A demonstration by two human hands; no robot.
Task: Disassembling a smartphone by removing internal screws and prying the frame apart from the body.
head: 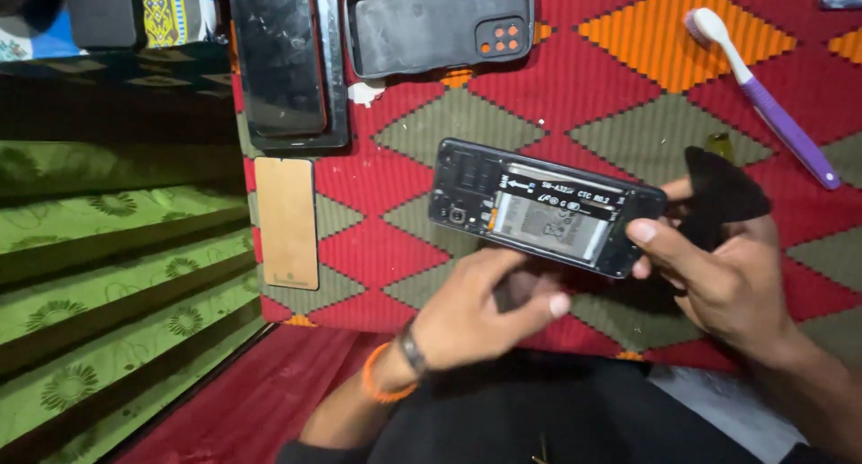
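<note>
Both hands are nearest: the left hand [485, 311] is clenched under the opened phone [543, 208], and the right hand [718, 267] grasps its right end together with a black cloth [723, 195]. The phone is held above the patterned mat [628, 78], back removed, battery exposed. A slackened grip could drop it. Beyond lie a case [440, 24], screen [283, 60], brown panel [287, 222] and toothbrush [763, 96], all well apart.
</note>
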